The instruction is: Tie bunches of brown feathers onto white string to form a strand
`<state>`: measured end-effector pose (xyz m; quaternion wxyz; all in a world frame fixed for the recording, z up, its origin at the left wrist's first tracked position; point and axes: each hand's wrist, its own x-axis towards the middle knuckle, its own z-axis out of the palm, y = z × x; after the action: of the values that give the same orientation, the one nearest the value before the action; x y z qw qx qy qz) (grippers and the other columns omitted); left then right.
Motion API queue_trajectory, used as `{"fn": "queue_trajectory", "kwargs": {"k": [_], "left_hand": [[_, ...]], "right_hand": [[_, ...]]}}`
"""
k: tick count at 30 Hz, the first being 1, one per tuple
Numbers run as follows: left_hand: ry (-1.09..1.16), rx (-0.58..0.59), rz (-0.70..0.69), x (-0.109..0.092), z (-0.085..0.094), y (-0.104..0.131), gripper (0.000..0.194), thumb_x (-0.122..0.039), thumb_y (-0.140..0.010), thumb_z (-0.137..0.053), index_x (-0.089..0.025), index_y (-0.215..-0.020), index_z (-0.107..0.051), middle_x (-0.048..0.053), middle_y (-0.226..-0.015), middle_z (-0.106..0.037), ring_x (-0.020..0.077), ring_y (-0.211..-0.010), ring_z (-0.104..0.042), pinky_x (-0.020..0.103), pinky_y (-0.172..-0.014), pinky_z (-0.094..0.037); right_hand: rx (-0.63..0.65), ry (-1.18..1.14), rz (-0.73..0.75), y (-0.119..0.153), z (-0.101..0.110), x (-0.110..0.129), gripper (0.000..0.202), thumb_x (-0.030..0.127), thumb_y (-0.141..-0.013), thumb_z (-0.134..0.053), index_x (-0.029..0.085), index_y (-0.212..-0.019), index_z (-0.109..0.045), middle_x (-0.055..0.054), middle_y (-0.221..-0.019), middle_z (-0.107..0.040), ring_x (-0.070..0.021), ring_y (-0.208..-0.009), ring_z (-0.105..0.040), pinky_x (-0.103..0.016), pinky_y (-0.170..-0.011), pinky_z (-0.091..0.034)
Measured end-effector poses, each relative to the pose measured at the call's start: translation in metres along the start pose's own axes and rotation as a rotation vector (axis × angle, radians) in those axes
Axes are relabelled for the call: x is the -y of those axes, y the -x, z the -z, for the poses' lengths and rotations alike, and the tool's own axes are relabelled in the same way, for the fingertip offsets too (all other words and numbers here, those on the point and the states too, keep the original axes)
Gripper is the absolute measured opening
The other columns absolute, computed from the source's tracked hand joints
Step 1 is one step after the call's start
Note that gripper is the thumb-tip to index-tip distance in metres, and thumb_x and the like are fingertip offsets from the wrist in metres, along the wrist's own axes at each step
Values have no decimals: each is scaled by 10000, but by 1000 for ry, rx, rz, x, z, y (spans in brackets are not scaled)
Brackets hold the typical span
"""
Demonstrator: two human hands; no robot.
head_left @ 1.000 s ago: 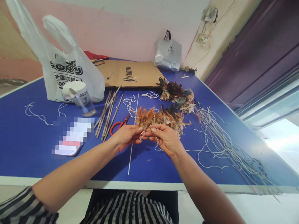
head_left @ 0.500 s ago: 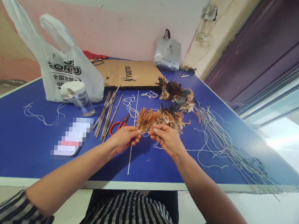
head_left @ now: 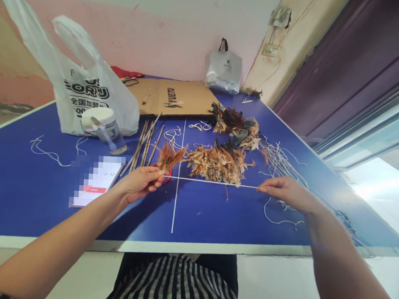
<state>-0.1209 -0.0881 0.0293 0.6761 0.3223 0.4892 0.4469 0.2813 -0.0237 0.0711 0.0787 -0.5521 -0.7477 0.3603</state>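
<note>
Pinched in my left hand [head_left: 143, 182] is a small bunch of brown feathers [head_left: 169, 157], tips pointing up. A white string [head_left: 214, 182] runs taut from the base of that bunch to my right hand [head_left: 286, 193], whose thumb and fingers close on it. Just beyond the string lies a large pile of orange-brown and cream feathers [head_left: 215, 163]. Darker feather bunches [head_left: 236, 120] rest behind it. Red-handled scissors [head_left: 167, 174] lie partly hidden behind my left hand and its bunch. Under and beyond my right hand spreads a bundle of loose strings [head_left: 285, 165].
Thin sticks [head_left: 143, 142] lie left of centre, near a phone [head_left: 99, 182]. A clear jar with a white lid [head_left: 105, 129] stands before a white plastic bag [head_left: 92, 86]. Flattened cardboard [head_left: 185, 95] and a silver bag [head_left: 223, 72] are at the back of the blue table [head_left: 202, 225].
My hands have moved far apart, left hand leftward and right hand rightward, stretching the string between them. The small feather bunch now shows raised above my left fingers.
</note>
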Motion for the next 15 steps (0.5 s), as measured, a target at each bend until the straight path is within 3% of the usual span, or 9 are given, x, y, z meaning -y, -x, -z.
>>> {"fn": "queue_trajectory", "kwargs": {"k": [3, 5, 8, 11, 13, 15], "left_hand": [[-44, -10, 15, 10, -5, 2, 164, -222, -681, -677, -80, -747, -630, -3, -569, -507, 40, -465, -433, 127, -363, -279], [-51, -18, 6, 13, -6, 4, 165, -228, -676, -681, -84, -739, -634, -2, -568, -515, 49, -478, -456, 135, -373, -303], [-34, -71, 9, 12, -1, 7, 150, -225, -679, -679, -91, -731, -639, 2, -582, -525, 83, -553, -529, 148, -413, -372], [23, -135, -4, 10, 8, 11, 99, -190, -693, -663, -95, -709, -638, 5, -595, -532, 99, -602, -560, 181, -509, -460], [62, -161, -33, 9, 13, 15, 79, -169, -701, -652, -95, -679, -632, 7, -604, -541, 88, -587, -549, 194, -551, -482], [94, -175, -63, 10, 16, 21, 78, -167, -702, -652, -97, -673, -633, 6, -608, -542, 82, -585, -539, 192, -559, -483]], "right_hand": [[32, 279, -59, -4, 0, -4, 266, 412, -719, -582, 196, -798, -716, -61, -826, -694, -228, -784, -620, -324, -728, -449], [-94, 477, -32, -11, -12, 10, 230, 344, -685, -616, 195, -829, -714, -78, -902, -686, -266, -868, -607, -364, -772, -438], [-235, 486, 226, -28, -46, 55, 247, 306, -756, -544, 207, -929, -689, -67, -983, -667, -238, -951, -583, -352, -832, -420], [-161, 328, 426, -58, -90, 112, 235, 270, -797, -496, 221, -945, -672, -33, -952, -676, -173, -889, -603, -282, -806, -435], [-111, 310, 466, -85, -120, 147, 248, 255, -806, -476, 220, -969, -660, -31, -982, -671, -173, -928, -596, -274, -823, -430], [-88, 389, 375, -113, -146, 176, 288, 281, -816, -451, 216, -1027, -635, -60, -1007, -662, -202, -965, -591, -302, -825, -436]]}}
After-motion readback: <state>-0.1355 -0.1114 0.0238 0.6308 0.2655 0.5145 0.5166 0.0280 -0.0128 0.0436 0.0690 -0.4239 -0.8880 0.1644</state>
